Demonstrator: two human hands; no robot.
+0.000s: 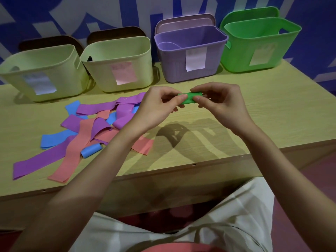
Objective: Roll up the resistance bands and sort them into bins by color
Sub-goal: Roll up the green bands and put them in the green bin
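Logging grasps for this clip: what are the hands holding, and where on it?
A rolled green band, pinched at its ends: left hand on the left end, right hand on the right.

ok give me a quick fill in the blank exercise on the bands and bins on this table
1. Both hands, the left hand and the right hand, hold a rolled band that is ____ in colour.
2. The number of bins along the back of the table is ____.
3. The purple bin stands directly beside the ____ bin at the right end.
4. The small rolled band lying by the loose pile is ____.

Missing words: green; four; green; blue
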